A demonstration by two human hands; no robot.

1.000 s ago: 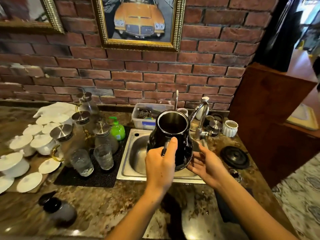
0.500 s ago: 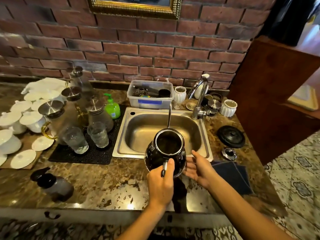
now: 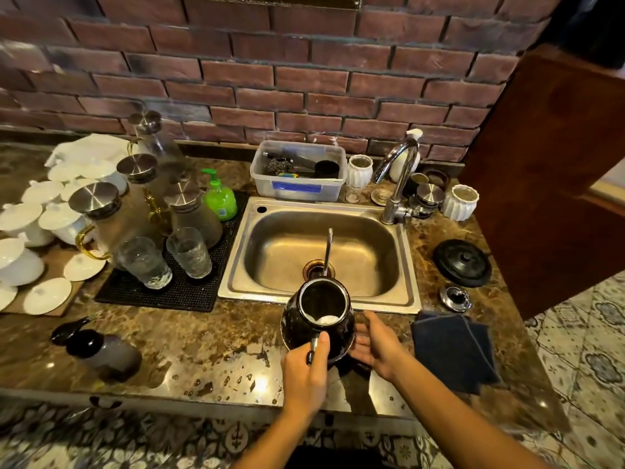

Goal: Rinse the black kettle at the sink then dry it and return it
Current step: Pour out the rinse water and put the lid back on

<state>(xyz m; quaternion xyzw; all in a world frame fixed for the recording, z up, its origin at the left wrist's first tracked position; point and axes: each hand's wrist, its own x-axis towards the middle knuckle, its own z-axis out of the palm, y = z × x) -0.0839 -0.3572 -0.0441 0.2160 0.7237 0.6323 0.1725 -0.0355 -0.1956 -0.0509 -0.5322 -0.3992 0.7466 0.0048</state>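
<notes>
The black kettle [image 3: 318, 318] has no lid on and stands upright at the counter's front, just before the steel sink [image 3: 411, 299], its thin spout pointing over the basin. My left hand [image 3: 304, 370] is closed around the kettle's handle. My right hand [image 3: 375, 343] lies flat against the kettle's right side, fingers spread. The kettle's black lid [image 3: 461, 262] lies on the counter right of the sink. A folded dark blue cloth [image 3: 453, 350] lies at the front right. The tap [image 3: 399, 177] stands at the sink's back right corner; no water runs from it.
Glass carafes [image 3: 101, 214] and tumblers [image 3: 143, 264] stand on a black mat [image 3: 189, 292] left of the sink, with white crockery [image 3: 23, 265] further left. A green soap bottle [image 3: 218, 196] and a plastic tub [image 3: 297, 189] stand behind. A dark bottle [image 3: 101, 350] lies at front left.
The kettle has come down from above the sink to the counter's front edge, with both hands moving along with it. The view has tilted downward.
</notes>
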